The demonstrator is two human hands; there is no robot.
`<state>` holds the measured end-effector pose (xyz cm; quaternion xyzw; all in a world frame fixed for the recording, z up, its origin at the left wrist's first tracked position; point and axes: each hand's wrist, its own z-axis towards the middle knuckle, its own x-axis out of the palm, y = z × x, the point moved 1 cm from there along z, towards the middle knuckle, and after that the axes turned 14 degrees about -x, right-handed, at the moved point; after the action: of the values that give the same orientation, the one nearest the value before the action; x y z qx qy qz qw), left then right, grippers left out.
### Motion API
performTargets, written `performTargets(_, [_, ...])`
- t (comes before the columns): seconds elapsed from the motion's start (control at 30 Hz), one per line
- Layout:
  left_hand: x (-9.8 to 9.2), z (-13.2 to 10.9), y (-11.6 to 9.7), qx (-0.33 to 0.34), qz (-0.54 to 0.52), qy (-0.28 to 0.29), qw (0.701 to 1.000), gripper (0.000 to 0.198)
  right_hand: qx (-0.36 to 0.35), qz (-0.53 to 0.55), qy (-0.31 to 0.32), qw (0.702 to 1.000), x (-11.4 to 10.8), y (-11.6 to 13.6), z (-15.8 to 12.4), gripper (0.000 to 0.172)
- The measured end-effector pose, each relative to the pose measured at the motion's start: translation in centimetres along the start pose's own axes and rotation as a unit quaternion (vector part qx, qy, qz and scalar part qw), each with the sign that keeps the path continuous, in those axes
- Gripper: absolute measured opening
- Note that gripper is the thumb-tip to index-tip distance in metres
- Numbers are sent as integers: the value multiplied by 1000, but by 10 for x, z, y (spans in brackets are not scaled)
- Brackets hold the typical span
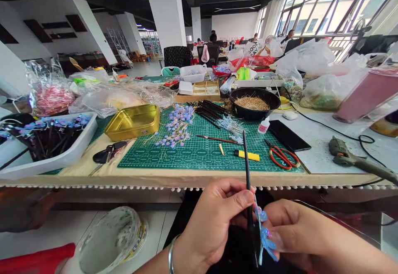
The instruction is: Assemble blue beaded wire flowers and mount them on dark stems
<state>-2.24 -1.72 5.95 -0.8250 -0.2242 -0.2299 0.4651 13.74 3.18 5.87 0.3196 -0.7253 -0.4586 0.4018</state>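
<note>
My left hand, with a silver bangle at the wrist, pinches a thin black stick that stands nearly upright in front of the table edge. Beside the stick hangs a strand of translucent blue flowers on pale wire. My right hand closes its thumb and fingers on these flowers, right of the stick. Both hands are over my lap. On the green cutting mat lie bluish bead sprigs, a bundle of black sticks, pale wire stems and a yellow lighter.
Left stands a white bin of finished-looking flower sticks, near a gold tin. Red-handled scissors, a black phone and a glue gun lie right. A black bowl holds gold pieces. A bucket stands on the floor.
</note>
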Motion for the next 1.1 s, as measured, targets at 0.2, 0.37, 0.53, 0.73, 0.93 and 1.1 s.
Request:
performTargets(0.2, [1, 0, 2, -13, -7, -1, 1000, 27, 9, 45, 20, 999, -6, 2, 6, 33])
performTargets(0.37, [2, 0, 3, -16, -17, -9, 1000, 31, 18, 39, 48, 998, -10, 1, 11, 34])
performTargets(0.53, [1, 1, 4, -17, -24, -7, 1000, 31, 26, 36, 58, 997, -15, 0, 13, 33])
performTargets(0.73, [1, 1, 6, -19, -24, -11, 999, 33, 22, 24, 62, 998, -17, -3, 10, 33])
performTargets(0.93, [2, 4, 8, -11, -9, -7, 1000, 23, 31, 16, 67, 997, -19, -5, 11, 37])
performTargets(1.1, [2, 6, 8, -44, -49, 1, 998, 27, 32, 13, 86, 996, -18, -3, 11, 45])
